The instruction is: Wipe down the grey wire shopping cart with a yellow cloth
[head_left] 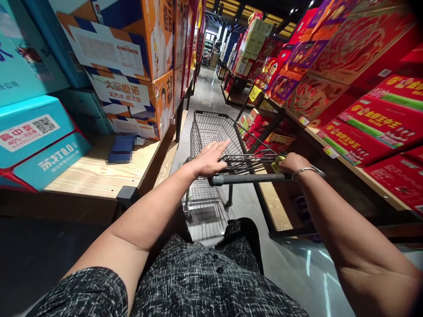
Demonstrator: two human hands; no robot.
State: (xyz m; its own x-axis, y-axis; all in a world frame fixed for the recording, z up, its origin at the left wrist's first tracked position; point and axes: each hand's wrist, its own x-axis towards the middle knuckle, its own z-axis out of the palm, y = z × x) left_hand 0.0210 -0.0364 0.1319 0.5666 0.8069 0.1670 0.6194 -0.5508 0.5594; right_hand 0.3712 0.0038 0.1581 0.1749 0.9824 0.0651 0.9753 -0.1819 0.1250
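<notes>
A wire shopping cart [216,125] stands in front of me, its grey handlebar [251,178] crossing toward my body. My left hand [211,158] is stretched out over the handlebar's left end, fingers extended and thumb pointing right; whether the palm touches the bar cannot be made out. At the bar's right end my right hand [292,164] is wrapped around it, with a metal bracelet on the wrist. Something yellow-green [278,164] shows beside the right fingers, too small to name. The part of the basket that I can see holds no goods.
On the left, a wooden shelf [142,163] bears orange-and-blue cartons [122,94], turquoise boxes [42,136] and a blurred dark blue item [122,147]. Red gift boxes [373,119] fill the right shelving. Between them a grey-floored aisle [211,81] runs ahead, with stacked cartons [253,44] farther on.
</notes>
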